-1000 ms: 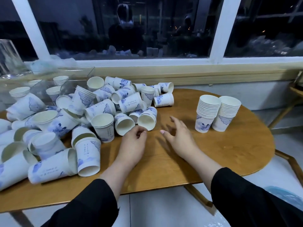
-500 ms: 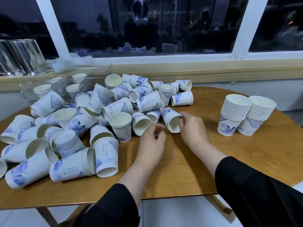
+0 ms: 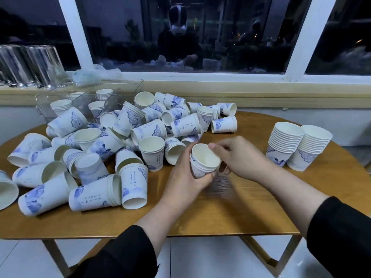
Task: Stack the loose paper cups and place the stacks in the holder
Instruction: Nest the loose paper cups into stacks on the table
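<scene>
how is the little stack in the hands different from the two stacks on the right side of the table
The held stack is short, only a few cups, gripped off the table by the left hand with the right hand at its rim. The two standing stacks are much taller, rest upright on the table side by side, and nobody touches them. All are white cups with blue print, mouths up.

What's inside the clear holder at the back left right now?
The clear holder holds several short cup stacks, standing upright with rims up. Loose cups piled in front cover its lower part, so the stacks' bases and exact count can't be told.
</scene>
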Action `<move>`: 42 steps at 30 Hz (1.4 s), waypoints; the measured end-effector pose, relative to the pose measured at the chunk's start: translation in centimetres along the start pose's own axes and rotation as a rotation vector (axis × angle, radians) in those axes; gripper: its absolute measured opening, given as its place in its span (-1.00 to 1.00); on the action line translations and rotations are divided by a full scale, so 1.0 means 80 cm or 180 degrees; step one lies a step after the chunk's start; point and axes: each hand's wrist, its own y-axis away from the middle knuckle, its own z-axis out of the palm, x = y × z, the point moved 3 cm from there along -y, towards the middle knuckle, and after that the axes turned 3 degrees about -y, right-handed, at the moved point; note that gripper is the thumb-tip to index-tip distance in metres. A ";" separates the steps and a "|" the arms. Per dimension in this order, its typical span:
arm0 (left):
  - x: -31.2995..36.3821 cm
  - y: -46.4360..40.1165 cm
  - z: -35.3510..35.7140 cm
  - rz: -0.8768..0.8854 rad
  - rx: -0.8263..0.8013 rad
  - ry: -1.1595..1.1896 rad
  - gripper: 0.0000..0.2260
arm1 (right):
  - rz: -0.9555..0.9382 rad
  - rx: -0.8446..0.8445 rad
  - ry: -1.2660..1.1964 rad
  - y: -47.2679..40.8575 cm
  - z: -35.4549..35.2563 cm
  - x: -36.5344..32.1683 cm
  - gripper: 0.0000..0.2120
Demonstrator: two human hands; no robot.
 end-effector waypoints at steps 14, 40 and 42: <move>-0.026 0.008 -0.027 -0.0509 0.0030 0.0332 -0.44 | 0.0503 0.0543 -0.1796 -0.109 0.059 -0.009 -0.74; -0.005 0.031 -0.044 -0.0506 -0.0122 0.0072 -0.47 | -0.1370 0.0178 -0.0006 0.043 -0.007 -0.058 -0.87; -0.005 0.034 -0.048 -0.0525 -0.0045 0.0102 -0.47 | -0.1271 -0.0331 0.0172 0.040 0.011 -0.058 -0.83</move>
